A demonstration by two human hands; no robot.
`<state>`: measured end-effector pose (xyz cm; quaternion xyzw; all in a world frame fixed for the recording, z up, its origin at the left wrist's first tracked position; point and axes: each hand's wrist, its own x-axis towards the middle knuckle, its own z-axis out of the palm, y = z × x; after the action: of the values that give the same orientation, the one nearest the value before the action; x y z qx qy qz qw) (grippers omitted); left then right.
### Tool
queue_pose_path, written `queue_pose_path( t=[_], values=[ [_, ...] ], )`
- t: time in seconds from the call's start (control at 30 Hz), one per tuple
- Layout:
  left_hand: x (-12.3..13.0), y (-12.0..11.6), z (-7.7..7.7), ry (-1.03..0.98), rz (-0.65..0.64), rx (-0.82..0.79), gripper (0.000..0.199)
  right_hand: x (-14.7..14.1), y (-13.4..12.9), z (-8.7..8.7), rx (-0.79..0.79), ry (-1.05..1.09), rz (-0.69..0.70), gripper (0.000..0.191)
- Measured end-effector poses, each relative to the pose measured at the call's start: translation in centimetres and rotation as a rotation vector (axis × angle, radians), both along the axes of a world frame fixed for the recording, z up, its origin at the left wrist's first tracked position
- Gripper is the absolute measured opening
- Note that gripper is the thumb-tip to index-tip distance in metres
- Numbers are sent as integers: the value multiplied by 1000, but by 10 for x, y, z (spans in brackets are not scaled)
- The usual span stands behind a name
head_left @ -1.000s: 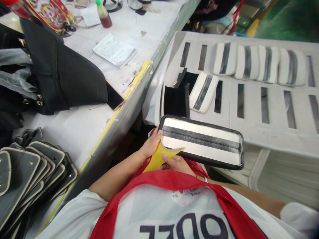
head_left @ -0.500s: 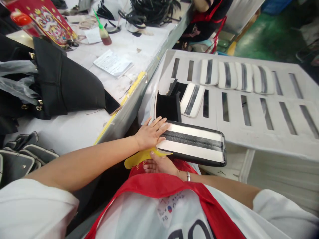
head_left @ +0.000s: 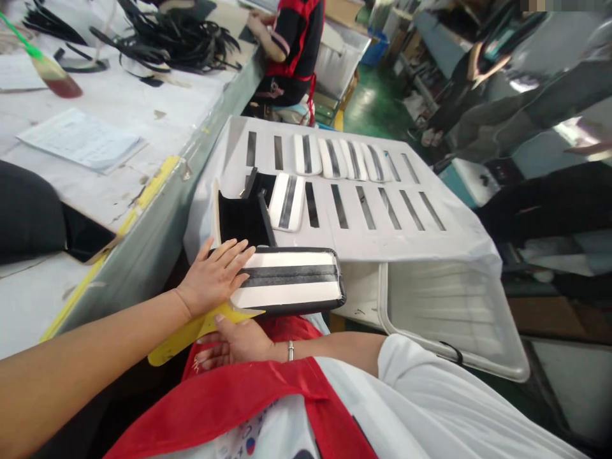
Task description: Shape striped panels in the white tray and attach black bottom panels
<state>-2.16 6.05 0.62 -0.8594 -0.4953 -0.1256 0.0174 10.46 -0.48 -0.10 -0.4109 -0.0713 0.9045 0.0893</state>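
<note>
My left hand (head_left: pixel 215 278) lies flat with spread fingers on the left end of a long piece (head_left: pixel 291 294) that has white bands, a dark middle strip and a black rim. Below it, my right hand (head_left: pixel 239 343) has its thumb on a pointed yellow tool (head_left: pixel 179 338), whose tip reaches the piece's lower left edge. The right fingers are curled under the tool. Just beyond the left hand stands an open black case-like part (head_left: pixel 241 220), and a small white pad with a dark stripe (head_left: pixel 287 202) leans beside it.
Several striped white pads (head_left: pixel 307 155) lie on a slotted white board (head_left: pixel 463 239). Under it is a pale bin (head_left: pixel 454 319). On the left table (head_left: pixel 157 95) are papers (head_left: pixel 79 139), a bottle (head_left: pixel 60 80), black straps (head_left: pixel 176 44) and a black bag (head_left: pixel 29 213). A person (head_left: pixel 296 57) sits beyond.
The view has swung to the right, so the scene sits farther left and more of the seated person and the bin shows. Both hands keep nearly the same hold on the piece and tool.
</note>
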Motion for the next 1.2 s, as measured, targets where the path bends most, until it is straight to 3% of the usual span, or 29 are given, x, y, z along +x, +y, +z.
queue_pose_path(
  t=[0.13,0.27,0.37,0.47,0.6,0.7,0.8,0.9,0.97,1.07,1.2],
  values=[
    [-4,-9,-4,-223,255,-29,64,4,-10,-7,138,-22,22,29],
    [-18,-21,-16,-741,607,-247,67,25,-15,4,391,-91,52,29],
    [-27,-33,-25,-1008,691,-399,61,60,-4,26,654,-144,-251,24],
    [-31,-40,-27,-970,706,-420,56,112,24,49,688,-158,-641,33],
    [-21,-39,-15,-527,580,-181,52,185,75,59,798,-230,-926,37],
    [14,-29,-2,-274,370,11,48,213,109,50,866,-307,-1037,27],
    [72,-8,4,-178,155,-6,48,209,131,37,883,-346,-1062,19],
    [127,17,4,-118,17,-111,50,192,145,27,919,-377,-1080,28],
    [151,30,2,-93,-28,-158,51,185,153,22,956,-402,-1088,35],
    [165,41,-1,-70,-64,-165,49,182,161,18,1013,-441,-1040,33],
    [164,43,-6,-69,-104,-129,47,180,162,12,1024,-485,-937,26]
  ],
)
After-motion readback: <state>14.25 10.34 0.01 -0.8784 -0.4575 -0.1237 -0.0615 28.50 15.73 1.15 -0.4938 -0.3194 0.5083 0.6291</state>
